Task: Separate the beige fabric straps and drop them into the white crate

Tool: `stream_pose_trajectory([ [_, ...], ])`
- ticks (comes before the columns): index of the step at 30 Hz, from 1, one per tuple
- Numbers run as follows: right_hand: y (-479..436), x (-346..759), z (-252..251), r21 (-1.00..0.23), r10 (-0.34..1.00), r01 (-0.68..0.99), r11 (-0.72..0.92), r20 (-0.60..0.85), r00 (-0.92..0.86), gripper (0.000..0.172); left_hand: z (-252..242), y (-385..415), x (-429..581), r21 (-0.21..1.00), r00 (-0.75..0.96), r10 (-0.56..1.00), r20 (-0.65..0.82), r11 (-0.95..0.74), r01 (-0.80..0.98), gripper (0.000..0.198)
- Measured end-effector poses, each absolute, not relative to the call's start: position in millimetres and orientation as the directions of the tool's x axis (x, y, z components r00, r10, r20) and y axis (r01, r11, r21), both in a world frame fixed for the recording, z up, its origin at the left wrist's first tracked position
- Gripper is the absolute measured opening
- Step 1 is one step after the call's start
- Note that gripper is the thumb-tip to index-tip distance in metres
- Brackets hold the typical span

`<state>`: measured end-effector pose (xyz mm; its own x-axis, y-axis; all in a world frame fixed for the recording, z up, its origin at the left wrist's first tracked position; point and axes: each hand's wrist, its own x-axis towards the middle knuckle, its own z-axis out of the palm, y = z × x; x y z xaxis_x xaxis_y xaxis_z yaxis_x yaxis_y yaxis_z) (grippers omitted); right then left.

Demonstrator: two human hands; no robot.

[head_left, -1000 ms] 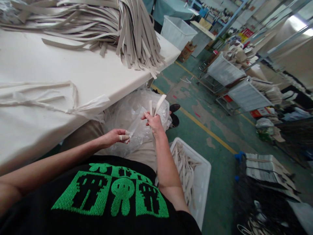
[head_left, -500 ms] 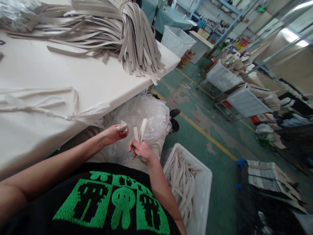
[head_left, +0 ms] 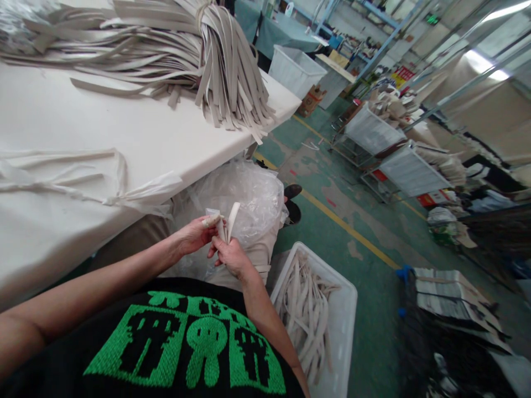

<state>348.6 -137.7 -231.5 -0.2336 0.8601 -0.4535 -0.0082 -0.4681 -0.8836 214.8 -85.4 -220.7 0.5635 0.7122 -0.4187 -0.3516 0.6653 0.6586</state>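
My right hand (head_left: 229, 256) is closed round a beige strap (head_left: 231, 220) folded double, its two ends sticking upward. My left hand (head_left: 196, 234), with tape on one fingertip, pinches the same strap's near end, the two hands touching in front of my lap. Behind them a clear plastic bag (head_left: 244, 193) rests on my knees. A white crate (head_left: 346, 309) on the floor at my right holds several more beige straps (head_left: 302, 315).
A white-covered table (head_left: 124, 132) runs along my left, with a big tied bundle of beige straps (head_left: 224, 72) hanging over its far corner. White bins (head_left: 295, 69) and wire carts (head_left: 373, 132) stand across the green floor. Dark stacked material (head_left: 452, 309) lies at right.
My right hand has drawn the folded strap back from over the bag toward my body. My left hand has risen to meet it and now pinches the strap.
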Motion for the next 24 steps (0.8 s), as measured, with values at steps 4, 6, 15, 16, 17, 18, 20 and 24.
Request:
stream_pose_trajectory([
  [4,-140.9,354.6,-230.4,-0.900,0.872,-0.080,-0.429,-0.389,-0.296,0.053,-224.2,-87.0,216.8,0.711,0.522,0.752,-0.404,0.616,-0.338,0.049],
  [6,-149.6,362.5,-228.9,-0.921,0.880,-0.051,-0.386,-0.351,-0.321,0.057,-224.7,-81.3,214.6,0.689,0.404,0.795,-0.452,0.599,-0.409,0.041],
  [15,-160.9,375.9,-217.6,-0.904,0.900,0.141,-0.403,-0.419,-0.117,0.068,-226.5,-94.4,222.6,0.684,0.421,0.773,-0.474,0.624,-0.378,0.041],
  [16,-159.2,375.7,-214.4,-0.910,0.906,0.138,-0.391,-0.407,-0.115,0.069,-226.8,-96.1,223.8,0.696,0.443,0.775,-0.451,0.616,-0.369,0.044],
  [17,-159.2,376.5,-211.5,-0.915,0.910,0.138,-0.379,-0.395,-0.124,0.070,-226.9,-95.6,223.5,0.705,0.439,0.785,-0.437,0.602,-0.375,0.044],
  [18,-160.9,378.2,-209.2,-0.919,0.913,0.142,-0.367,-0.386,-0.136,0.070,-226.8,-93.2,221.6,0.709,0.411,0.801,-0.436,0.587,-0.391,0.043],
  [20,-168.3,383.0,-207.2,-0.918,0.909,0.169,-0.359,-0.385,-0.158,0.068,-226.0,-86.4,215.2,0.705,0.322,0.825,-0.465,0.565,-0.428,0.038],
  [24,-179.0,386.1,-209.1,-0.896,0.908,0.231,-0.379,-0.408,-0.091,0.068,-221.3,-90.4,211.8,0.709,0.320,0.814,-0.484,0.580,-0.402,0.034],
])
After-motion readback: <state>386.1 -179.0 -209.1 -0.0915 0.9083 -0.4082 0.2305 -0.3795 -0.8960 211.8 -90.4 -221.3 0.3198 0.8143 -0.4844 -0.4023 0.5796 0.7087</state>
